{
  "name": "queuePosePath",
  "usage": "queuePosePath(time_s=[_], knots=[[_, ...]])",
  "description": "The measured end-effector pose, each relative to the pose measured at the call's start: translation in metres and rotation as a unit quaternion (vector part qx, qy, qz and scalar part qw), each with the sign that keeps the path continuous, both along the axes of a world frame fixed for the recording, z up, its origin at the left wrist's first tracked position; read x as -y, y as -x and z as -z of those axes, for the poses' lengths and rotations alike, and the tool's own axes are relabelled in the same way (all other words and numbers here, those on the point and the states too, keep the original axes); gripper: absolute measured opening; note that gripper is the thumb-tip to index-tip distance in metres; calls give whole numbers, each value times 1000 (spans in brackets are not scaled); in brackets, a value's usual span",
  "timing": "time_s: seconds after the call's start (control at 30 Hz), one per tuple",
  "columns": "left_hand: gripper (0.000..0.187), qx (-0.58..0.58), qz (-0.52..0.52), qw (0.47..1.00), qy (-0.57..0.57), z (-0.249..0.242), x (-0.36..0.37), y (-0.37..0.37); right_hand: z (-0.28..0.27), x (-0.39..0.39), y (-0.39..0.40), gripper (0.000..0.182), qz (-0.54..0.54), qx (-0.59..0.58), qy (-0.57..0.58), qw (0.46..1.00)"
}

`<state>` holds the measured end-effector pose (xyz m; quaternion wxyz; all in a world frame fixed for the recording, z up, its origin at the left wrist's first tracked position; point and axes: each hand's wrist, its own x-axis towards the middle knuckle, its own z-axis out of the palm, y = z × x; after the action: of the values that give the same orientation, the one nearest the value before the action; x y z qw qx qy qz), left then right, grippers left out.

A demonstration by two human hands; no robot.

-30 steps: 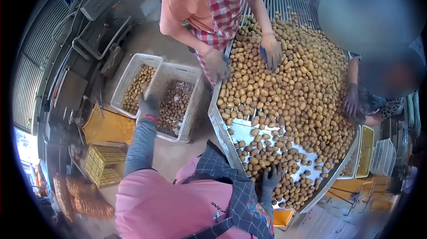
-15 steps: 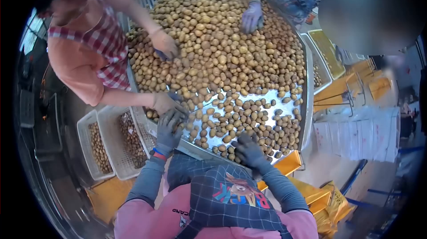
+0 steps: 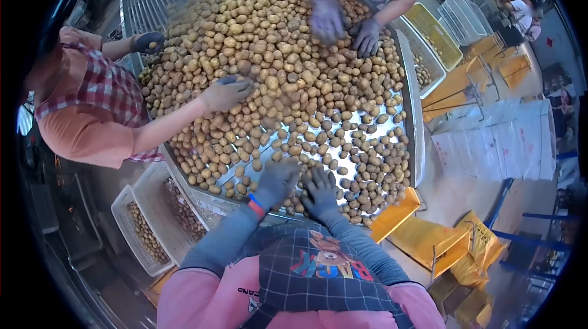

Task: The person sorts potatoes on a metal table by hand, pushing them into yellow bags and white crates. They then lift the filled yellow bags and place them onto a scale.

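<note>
Small brown potatoes (image 3: 263, 53) cover a metal sorting table (image 3: 248, 173), heaped at the back and thinner near my body. My left hand (image 3: 278, 182), in a grey glove, is over the potatoes at the near edge; motion smears its fingers, so any hold is hidden. Close beside it, my right hand (image 3: 320, 193), also grey-gloved, lies palm down with fingers spread against several potatoes. Loose potatoes (image 3: 373, 170) lie to the right of my right hand, with shiny metal showing between them.
A co-worker's gloved hand (image 3: 228, 93) reaches in from the left. Another person's purple-gloved hands (image 3: 366, 37) work at the far side. White crates (image 3: 153, 197) holding potatoes stand lower left. Yellow chutes (image 3: 395, 214) are at the right, near stacked white sacks (image 3: 496, 139).
My left hand has moved right, next to my right hand, which has shifted slightly left. The left co-worker's hands have moved apart. Potatoes have spread over the metal at the near left.
</note>
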<state>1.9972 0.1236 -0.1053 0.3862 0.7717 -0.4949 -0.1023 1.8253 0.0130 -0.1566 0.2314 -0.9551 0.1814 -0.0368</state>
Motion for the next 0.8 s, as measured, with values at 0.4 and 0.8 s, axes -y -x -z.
queuePosePath(time_s=[0.4,0.8], knots=[[29,111,-77,917,-376,41,144,-116,10,50,7,27,26,54,-217,974],[51,-38,-79,995,42,32,-60,-3,-59,123,-9,53,86,-278,-467,835]])
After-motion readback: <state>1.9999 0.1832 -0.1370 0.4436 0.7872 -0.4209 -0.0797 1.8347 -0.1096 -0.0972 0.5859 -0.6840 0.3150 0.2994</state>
